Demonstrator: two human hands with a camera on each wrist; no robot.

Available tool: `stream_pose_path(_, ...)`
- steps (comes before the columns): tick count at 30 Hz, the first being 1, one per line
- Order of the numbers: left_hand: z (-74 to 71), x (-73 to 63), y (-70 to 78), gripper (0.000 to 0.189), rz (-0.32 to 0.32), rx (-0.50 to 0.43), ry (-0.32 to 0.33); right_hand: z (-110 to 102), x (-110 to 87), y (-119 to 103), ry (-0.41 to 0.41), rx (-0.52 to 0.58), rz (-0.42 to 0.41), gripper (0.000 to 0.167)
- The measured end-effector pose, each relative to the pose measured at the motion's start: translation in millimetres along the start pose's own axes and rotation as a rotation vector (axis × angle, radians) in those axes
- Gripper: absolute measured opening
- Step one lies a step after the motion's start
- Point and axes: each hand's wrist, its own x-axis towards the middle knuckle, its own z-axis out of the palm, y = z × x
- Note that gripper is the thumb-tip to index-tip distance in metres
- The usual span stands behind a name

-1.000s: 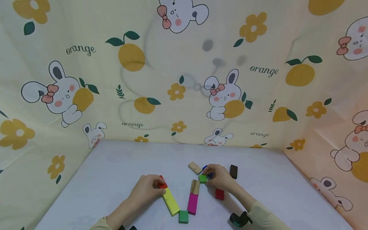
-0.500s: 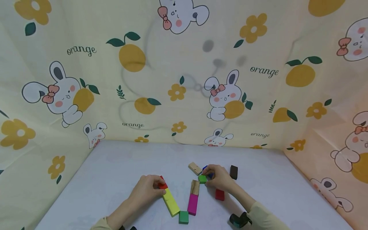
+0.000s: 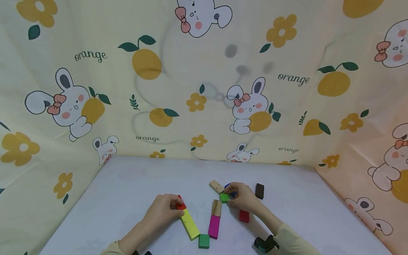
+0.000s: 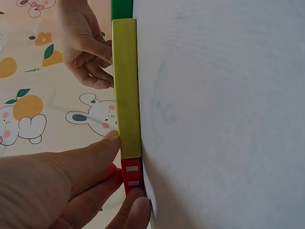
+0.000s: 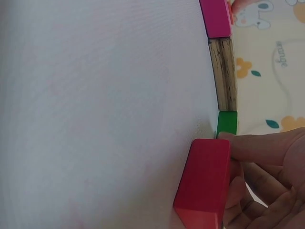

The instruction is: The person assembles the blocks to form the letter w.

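Note:
My left hand (image 3: 164,209) pinches a small red block (image 4: 132,174) with white marks on its side, end to end with a long yellow block (image 3: 190,225). The yellow block slants down to a green square block (image 3: 204,241) at the near end. From there a magenta block (image 3: 214,227) and a wood-grain block (image 3: 216,208) run away from me, the pair making a V with the yellow one. At the far tip of the wood-grain block, my right hand (image 3: 243,198) holds a bright green block (image 3: 224,198) between thumb and fingers.
Beyond the right hand lie a pale wooden block (image 3: 216,186) and a blue block (image 3: 227,185), partly hidden by the fingers. A dark brown block (image 3: 259,191) is to its right, and a second red block (image 3: 244,216) sits under the right wrist. A printed cloth backdrop surrounds the white tabletop (image 3: 143,173).

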Motion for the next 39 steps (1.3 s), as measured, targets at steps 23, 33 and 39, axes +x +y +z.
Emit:
stream_pose_path(23,-0.5,0.5,0.9,0.022,-0.002,0.005,-0.012,-0.5,-2.6,-0.2,0.006,0.001,0.008,0.038)
stream_pose_path(33,-2.2,0.3,1.7,0.024,0.009,-0.004,-0.017,1.0,-0.8,0.7,0.012,0.003,0.012,0.036)
stream_pose_path(39,-2.5,0.3,1.2,0.025,0.003,0.006,-0.017,-3.5,-1.4,-0.4,0.010,-0.009,0.015,0.037)
